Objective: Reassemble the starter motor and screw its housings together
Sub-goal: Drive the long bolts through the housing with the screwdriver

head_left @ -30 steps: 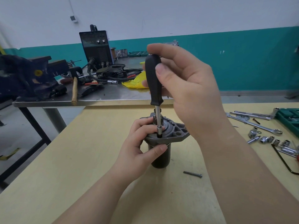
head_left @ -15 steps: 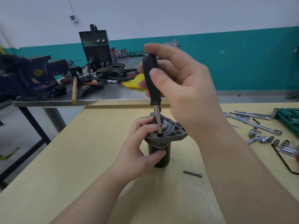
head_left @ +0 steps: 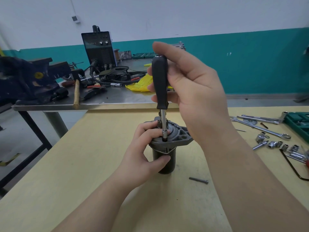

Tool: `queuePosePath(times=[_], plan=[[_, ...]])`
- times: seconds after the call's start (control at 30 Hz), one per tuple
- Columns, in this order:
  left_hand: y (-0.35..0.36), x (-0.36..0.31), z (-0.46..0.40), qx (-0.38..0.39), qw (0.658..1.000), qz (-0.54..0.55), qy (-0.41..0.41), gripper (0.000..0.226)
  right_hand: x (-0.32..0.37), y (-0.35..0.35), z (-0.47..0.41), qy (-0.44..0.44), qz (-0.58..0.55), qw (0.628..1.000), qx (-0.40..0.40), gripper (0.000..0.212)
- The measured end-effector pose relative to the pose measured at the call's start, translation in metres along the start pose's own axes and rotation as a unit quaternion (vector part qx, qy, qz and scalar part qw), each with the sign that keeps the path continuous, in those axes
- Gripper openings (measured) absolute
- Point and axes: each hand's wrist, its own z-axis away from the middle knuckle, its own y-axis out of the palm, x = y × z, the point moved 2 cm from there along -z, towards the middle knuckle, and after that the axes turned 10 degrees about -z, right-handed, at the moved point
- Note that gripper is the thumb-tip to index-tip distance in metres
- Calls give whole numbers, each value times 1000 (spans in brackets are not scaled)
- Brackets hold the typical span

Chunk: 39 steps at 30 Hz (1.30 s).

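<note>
Two hands engaged: right hand (head_left: pixel 192 91) grasps the upright driver (head_left: pixel 160 84), bit seated in the starter motor (head_left: pixel 165 144) flange; left hand (head_left: pixel 143 156) clasps the motor, standing at table (head_left: pixel 66 181) centre. Loose bolt (head_left: pixel 198 180) at 4 o'clock.

The back wall (head_left: pixel 184 17) is painted white above and teal (head_left: pixel 250 64) below. A pale wooden surface (head_left: pixel 66 173) fills the foreground; behind it a steel-topped surface (head_left: pixel 107 102) is carried on dark legs (head_left: pixel 35 129). A grey floor (head_left: pixel 11 143) is seen at the left. Even, soft light is cast throughout.
</note>
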Motion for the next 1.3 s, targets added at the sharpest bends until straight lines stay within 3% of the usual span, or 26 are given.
queuePosePath(times=[0.33,0.63,0.87,1.13,1.3], plan=[[1,-1,0,-3,1000,15,1,57,-4,2,0,-37,44,998,16,31],[1,-2,1,-4,1000,20,-1,50,-7,4,3,-164,181,968,-58,28],[1,-3,1,-10,999,36,7,35,1,2,0,-65,76,995,30,30],[1,-1,1,-13,1000,28,3,35,-3,3,0,-123,180,975,-43,28],[1,-1,1,-14,1000,25,7,36,-3,3,0,-29,55,998,23,29]])
